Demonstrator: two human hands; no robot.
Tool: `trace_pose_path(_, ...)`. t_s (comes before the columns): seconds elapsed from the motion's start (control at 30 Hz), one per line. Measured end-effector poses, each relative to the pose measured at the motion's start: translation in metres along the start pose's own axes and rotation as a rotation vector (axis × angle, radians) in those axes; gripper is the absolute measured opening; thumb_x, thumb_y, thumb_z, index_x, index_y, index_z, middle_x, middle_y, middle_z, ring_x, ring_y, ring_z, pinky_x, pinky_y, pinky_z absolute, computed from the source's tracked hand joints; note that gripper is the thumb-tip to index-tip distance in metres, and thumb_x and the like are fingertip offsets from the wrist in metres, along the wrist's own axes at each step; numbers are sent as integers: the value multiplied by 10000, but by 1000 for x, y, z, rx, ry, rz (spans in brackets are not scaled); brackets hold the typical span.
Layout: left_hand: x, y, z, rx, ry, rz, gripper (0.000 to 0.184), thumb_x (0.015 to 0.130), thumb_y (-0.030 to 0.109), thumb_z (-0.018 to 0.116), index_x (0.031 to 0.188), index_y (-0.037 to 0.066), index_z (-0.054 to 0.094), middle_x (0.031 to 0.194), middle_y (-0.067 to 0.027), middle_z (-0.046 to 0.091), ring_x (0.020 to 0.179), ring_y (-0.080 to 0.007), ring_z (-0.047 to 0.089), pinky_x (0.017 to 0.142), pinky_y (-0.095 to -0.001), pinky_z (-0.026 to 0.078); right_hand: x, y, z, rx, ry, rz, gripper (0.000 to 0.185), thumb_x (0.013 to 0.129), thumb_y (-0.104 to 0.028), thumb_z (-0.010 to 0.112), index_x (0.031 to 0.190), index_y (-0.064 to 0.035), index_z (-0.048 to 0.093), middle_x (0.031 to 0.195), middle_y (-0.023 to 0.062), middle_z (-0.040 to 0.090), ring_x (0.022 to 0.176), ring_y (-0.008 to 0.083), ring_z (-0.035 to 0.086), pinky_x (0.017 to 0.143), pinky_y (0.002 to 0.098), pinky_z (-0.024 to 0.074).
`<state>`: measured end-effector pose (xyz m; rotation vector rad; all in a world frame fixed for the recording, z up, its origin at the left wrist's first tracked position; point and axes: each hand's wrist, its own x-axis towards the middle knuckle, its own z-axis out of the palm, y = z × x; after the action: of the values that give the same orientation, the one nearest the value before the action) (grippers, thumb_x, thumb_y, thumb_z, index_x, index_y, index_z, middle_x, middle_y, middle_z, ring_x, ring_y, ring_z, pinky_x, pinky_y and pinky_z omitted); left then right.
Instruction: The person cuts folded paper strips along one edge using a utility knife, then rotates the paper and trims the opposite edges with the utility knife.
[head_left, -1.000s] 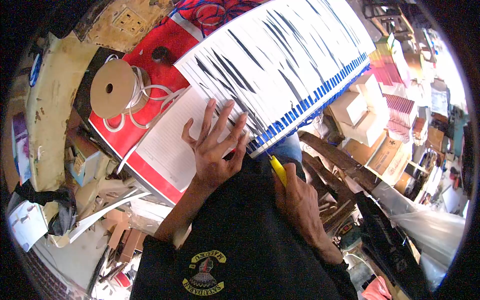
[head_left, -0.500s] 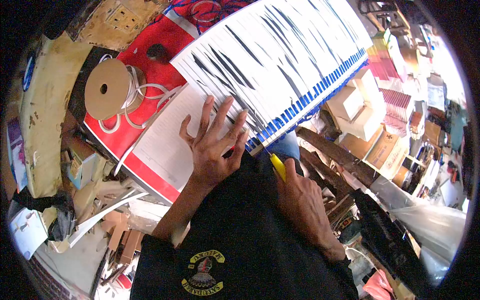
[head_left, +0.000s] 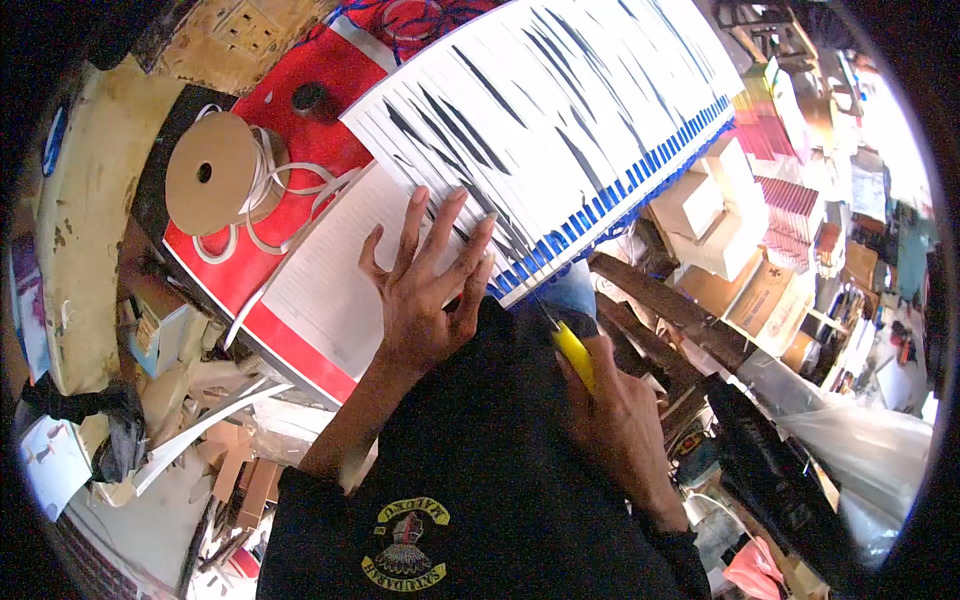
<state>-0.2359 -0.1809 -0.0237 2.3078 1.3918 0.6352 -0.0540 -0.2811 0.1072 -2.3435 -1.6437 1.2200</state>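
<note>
A row of overlapping white booklets (head_left: 560, 110), with dark gaps between them, fans out across the work surface. Blue strips (head_left: 600, 205) line their near edge, with blue thread along it. My left hand (head_left: 430, 275) lies over the left end of the row, fingers spread, fingertips on the paper. In my right hand (head_left: 620, 420) is a yellow cutter knife (head_left: 574, 358), its thin blade directed at the lower left corner of the blue-edged row. Whether the tip touches the edge, I cannot tell. Printed sheets (head_left: 325, 285) lie under and beside my left hand.
A cardboard spool of white ribbon (head_left: 210, 172) stands on the red sheet (head_left: 335, 110), near a small black cylinder (head_left: 309, 97). On the right are white paper blocks (head_left: 690, 207), a cardboard box (head_left: 770, 295) and clear plastic sheeting (head_left: 850, 425).
My right hand has drawn the cutter knife down and slightly right, away from the booklets' edge. My left hand stays almost where it was.
</note>
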Motion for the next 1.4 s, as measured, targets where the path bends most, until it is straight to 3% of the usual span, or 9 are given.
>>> trace_pose_path(0.27, 0, -1, -2, -4, -25, -1, 405, 1004, 320, 557, 1398, 272, 635, 1543, -71, 509, 1504, -296, 331, 1149, -558, 76, 22, 3, 20, -37, -31, -38, 230, 1033, -245, 566, 1111, -65, 446, 696, 252, 625, 631, 470, 634, 562, 565, 460)
trace_pose_path(0.33, -1, -1, -2, 24, -41, 8, 402, 997, 330, 565, 1379, 244, 659, 1589, -79, 446, 1516, -341, 300, 1170, -574, 79, 22, 5, 23, -24, -9, -41, 233, 1033, -246, 564, 1113, -66, 441, 689, 250, 620, 628, 469, 632, 559, 566, 459)
trace_pose_path(0.67, 0, -1, -3, 6, -38, 4, 402, 992, 323, 571, 1374, 241, 665, 1586, -75, 451, 1515, -334, 302, 1170, -571, 80, 22, 2, 20, -111, -45, -7, 238, 1034, -255, 564, 1105, -64, 442, 687, 246, 624, 618, 459, 638, 550, 568, 461)
trace_pose_path(0.77, 1, -1, -2, -14, -8, 1, 405, 1005, 332, 547, 1395, 274, 639, 1549, -66, 502, 1507, -292, 327, 1157, -547, 73, 18, 2, 20, -84, -35, -11, 236, 1034, -255, 565, 1106, -63, 450, 700, 246, 630, 624, 458, 641, 555, 565, 465)
trace_pose_path(0.87, -1, 0, -2, -18, -12, -5, 402, 1006, 328, 545, 1392, 273, 641, 1550, -66, 501, 1508, -295, 325, 1154, -551, 75, 18, 1, 20, -61, -9, -19, 234, 1033, -256, 567, 1099, -61, 457, 716, 246, 636, 633, 457, 645, 558, 560, 468)
trace_pose_path(0.93, 0, -1, -2, 8, -44, 1, 415, 993, 327, 562, 1392, 253, 649, 1591, -74, 443, 1514, -345, 298, 1170, -568, 76, 19, 1, 21, -61, 4, -25, 234, 1033, -257, 568, 1094, -60, 459, 723, 246, 638, 638, 456, 647, 558, 557, 468)
trace_pose_path(1.4, -1, -2, -1, 17, -34, 9, 425, 979, 323, 567, 1389, 250, 650, 1589, -81, 445, 1511, -348, 303, 1157, -587, 87, 19, 6, 26, -55, -16, -7, 251, 1039, -281, 562, 1042, -61, 442, 733, 250, 631, 666, 472, 642, 575, 565, 454)
